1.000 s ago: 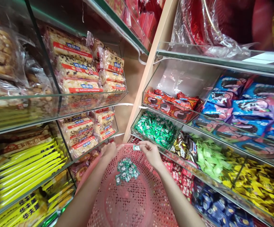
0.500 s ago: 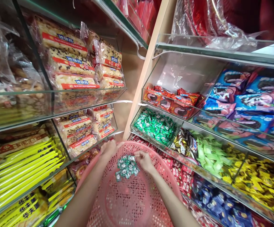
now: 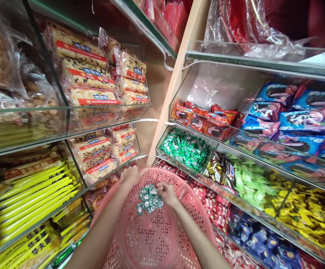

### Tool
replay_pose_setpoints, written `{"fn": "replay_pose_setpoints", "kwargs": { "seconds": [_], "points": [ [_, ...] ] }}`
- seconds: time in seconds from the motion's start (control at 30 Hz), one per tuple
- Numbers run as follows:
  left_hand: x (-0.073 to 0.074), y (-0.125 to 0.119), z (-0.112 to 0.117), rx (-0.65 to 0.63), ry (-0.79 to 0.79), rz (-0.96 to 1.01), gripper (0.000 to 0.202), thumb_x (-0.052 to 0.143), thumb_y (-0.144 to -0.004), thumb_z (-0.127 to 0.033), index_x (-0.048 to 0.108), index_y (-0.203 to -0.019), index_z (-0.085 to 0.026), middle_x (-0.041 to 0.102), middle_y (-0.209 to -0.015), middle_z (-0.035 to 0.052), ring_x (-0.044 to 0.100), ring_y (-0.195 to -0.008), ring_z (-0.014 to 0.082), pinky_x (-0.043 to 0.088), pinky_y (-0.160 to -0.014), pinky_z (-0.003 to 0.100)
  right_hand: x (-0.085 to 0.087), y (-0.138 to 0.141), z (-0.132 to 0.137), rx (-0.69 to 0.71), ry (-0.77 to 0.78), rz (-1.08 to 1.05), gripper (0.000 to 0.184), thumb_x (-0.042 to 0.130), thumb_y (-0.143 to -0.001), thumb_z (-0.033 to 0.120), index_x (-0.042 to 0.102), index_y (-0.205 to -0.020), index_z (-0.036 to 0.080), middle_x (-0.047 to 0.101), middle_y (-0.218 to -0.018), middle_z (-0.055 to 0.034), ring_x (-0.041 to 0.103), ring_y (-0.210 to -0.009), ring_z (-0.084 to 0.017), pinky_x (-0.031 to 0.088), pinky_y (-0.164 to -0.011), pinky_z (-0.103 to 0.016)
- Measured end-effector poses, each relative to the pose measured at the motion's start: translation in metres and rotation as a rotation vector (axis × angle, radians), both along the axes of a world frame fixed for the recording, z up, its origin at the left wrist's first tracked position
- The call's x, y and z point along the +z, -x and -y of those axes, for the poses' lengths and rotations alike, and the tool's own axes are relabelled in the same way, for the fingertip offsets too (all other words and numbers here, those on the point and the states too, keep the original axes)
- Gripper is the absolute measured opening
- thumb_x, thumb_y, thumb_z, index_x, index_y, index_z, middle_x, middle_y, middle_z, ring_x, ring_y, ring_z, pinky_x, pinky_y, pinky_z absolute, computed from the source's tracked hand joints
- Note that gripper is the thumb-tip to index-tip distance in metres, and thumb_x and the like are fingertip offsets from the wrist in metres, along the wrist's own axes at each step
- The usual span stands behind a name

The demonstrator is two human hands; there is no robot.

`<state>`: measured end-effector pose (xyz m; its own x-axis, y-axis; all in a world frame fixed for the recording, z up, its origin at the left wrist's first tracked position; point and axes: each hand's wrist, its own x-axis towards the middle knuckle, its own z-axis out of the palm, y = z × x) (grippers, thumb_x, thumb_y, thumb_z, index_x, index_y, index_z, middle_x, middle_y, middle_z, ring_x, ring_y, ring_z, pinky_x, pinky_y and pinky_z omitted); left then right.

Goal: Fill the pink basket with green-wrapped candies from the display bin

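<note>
The person holds a pink perforated plastic basket (image 3: pixel 157 239) in front of them, low between two walls of shelving. The left hand (image 3: pixel 129 175) is closed over the basket's far rim, fingers curled around the edge. The right hand (image 3: pixel 166 192) is down inside the basket, its fingers bent and resting on the right edge of a small pile of green wrapped candies (image 3: pixel 148 198). The fingertips are turned away from the camera, so it cannot be told whether they pinch a candy or only touch the pile. The pile lies on the basket's floor near the far rim, between the two hands and closer to the right one.

Just beyond the basket on the right, a clear bin of matching green candies (image 3: pixel 186 149) sits at the left end of a glass shelf. Beside it along the same shelf are gold and brown wrapped sweets (image 3: pixel 221 168), then light green candies (image 3: pixel 249 183) and yellow candies (image 3: pixel 308 213). The shelf above carries red biscuit packs (image 3: pixel 204 121) and, to their right, blue biscuit packs (image 3: pixel 299 123). On the left, glass shelves hold stacked rice cake packs (image 3: pixel 91 84) with red and blue labels, and long yellow packets (image 3: pixel 33 190) fill the shelves below them.
</note>
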<state>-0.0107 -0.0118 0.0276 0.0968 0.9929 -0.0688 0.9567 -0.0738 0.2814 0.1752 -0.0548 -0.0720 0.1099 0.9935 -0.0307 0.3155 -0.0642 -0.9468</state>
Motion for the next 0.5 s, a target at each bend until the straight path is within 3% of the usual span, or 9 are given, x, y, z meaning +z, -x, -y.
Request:
{"fn": "replay_pose_setpoints", "kwargs": {
  "seconds": [0.23, 0.5],
  "points": [
    [0.001, 0.000, 0.001, -0.005, -0.003, -0.005, 0.074, 0.016, -0.083, -0.067, 0.065, -0.100, -0.015, 0.066, -0.108, 0.0188, 0.061, -0.104, 0.0336, 0.047, -0.083, 0.041, -0.015, -0.001, 0.001, 0.016, 0.025, 0.061, 0.019, 0.058, -0.059, 0.022, 0.060, -0.076, 0.015, 0.056, -0.053, 0.0051, 0.047, -0.047, -0.009, 0.039, -0.049, -0.022],
    [-0.002, -0.001, -0.003, -0.005, -0.001, -0.015, 0.074, 0.018, -0.083, -0.067, 0.065, -0.102, -0.014, 0.066, -0.107, 0.0198, 0.061, -0.104, 0.0325, 0.047, -0.084, 0.040, -0.016, -0.003, 0.000, 0.006, -0.031, 0.140, 0.015, 0.058, -0.062, 0.025, 0.061, -0.074, 0.015, 0.053, -0.050, 0.0048, 0.047, -0.047, -0.010, 0.037, -0.048, -0.021]
  ]
}}
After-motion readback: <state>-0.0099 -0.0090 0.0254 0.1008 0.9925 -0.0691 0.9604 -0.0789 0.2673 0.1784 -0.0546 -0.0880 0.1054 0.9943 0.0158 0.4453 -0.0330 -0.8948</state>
